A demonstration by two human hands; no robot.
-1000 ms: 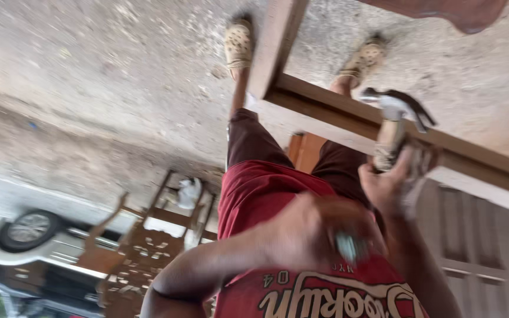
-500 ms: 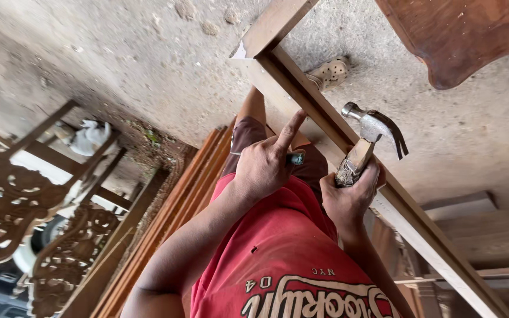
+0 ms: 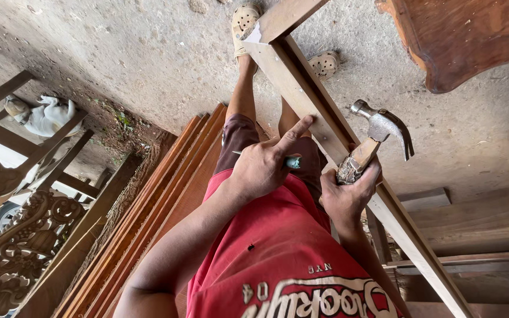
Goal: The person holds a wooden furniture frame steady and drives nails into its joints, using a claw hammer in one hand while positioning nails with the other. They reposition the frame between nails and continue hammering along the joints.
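My left hand [image 3: 261,169] holds a thin tool with a blue end [image 3: 293,161], and its index finger stretches out onto a long pale wooden beam [image 3: 297,79]. The beam runs from my feet toward the lower right and joins a crosspiece near my sandals [image 3: 244,20]. To the right, my right hand [image 3: 346,199] grips the wooden handle of a claw hammer [image 3: 380,126]. The steel head is raised just above the beam. The two hands are close together over my red shirt.
Several long reddish boards [image 3: 148,218] lie stacked to my left. Carved wooden furniture parts [image 3: 19,253] stand at the far left, near a white animal [image 3: 45,115] lying on the ground. A dark wood slab [image 3: 460,41] overhangs the top right; planks lie at the lower right.
The view has swung and steadied over the beam. My left index finger now rests on the beam, and the hammer has stayed raised in my right hand.
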